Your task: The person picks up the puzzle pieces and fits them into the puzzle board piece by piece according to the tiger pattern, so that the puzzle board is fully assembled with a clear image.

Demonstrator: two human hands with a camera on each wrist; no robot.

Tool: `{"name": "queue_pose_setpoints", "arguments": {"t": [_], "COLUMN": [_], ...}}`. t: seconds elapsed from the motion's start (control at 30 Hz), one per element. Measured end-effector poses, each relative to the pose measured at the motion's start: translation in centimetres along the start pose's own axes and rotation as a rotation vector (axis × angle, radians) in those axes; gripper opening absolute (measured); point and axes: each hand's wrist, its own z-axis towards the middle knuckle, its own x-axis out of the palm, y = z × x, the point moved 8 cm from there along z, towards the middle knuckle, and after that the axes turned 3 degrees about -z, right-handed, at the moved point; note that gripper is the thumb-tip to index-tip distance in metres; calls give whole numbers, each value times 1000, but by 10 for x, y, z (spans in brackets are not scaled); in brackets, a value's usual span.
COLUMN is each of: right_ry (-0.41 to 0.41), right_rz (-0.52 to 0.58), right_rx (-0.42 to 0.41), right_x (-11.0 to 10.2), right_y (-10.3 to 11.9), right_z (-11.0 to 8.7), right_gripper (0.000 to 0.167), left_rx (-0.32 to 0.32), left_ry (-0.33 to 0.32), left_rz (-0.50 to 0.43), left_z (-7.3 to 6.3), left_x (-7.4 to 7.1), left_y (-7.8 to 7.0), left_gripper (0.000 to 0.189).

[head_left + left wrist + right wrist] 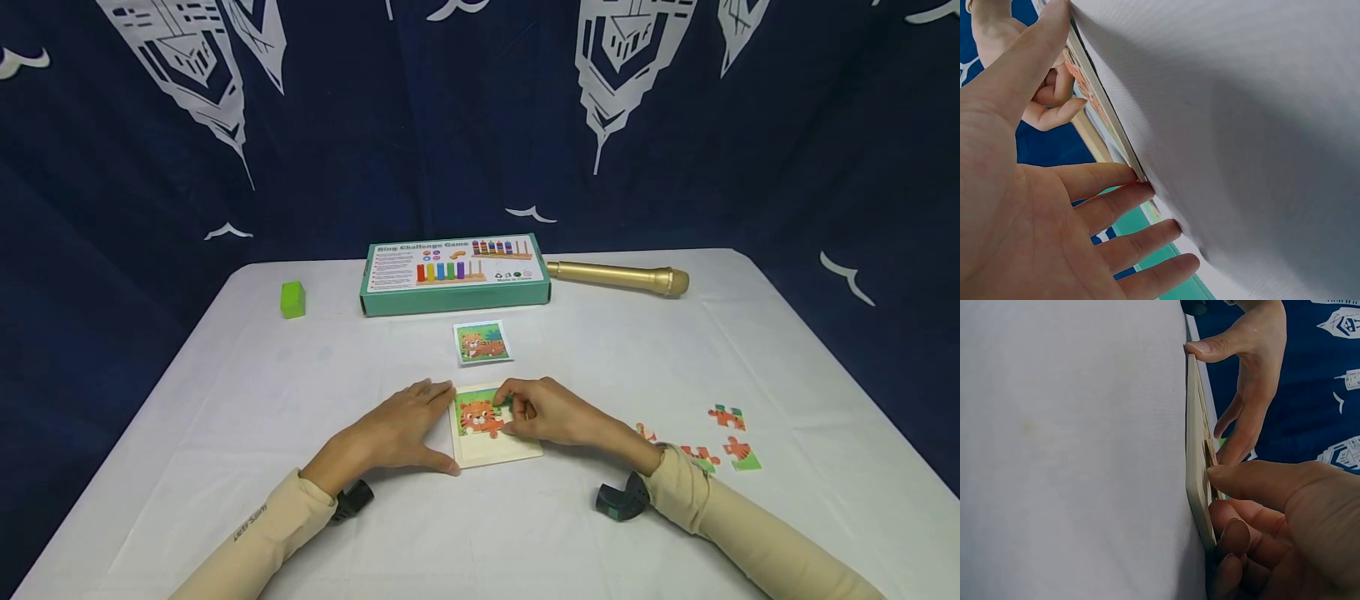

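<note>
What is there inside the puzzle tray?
Puzzle pieces showing an orange animal's face lie in the tray. The right hand covers part of its right side; what is there cannot be seen.

Puzzle board (495, 455): pale cream, w/ orange tiger face on green bkgd. Loose pieces (741, 453): orange & green, one w/ stripes. Picture card (482, 342): white border, orange tiger, green/blue scene. Box (457, 302): teal-green sides, white label (multicol. stacks pictured, red thru purple). Block (292, 300): lime green. Mic (618, 277): gold. Tablecloth (187, 450): white. Backdrop (420, 108): navy w/ white bldg prints & squiggles. Sleeves (765, 525): beige, L one w/ dk lettering.
</note>
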Motion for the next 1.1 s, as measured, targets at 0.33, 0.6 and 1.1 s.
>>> {"name": "queue_pose_setpoints", "arguments": {"t": [0.33,0.6,1.1], "right_ry": [4,7,4], "right_rz": [-3,-10,2], "right_rx": [-5,-37,-7], "right_x": [1,2,2], "right_y": [-1,1,0], "right_z": [0,0,-1], "right_gripper": [16,7,13], "left_rx": [3,-1,15], "left_ry": [-2,0,-6], "left_rz": [7,4,1], "left_z": [0,0,-1], "left_x": [0,1,0], "left_y": [0,1,0], "left_gripper": [106,107,107]}}
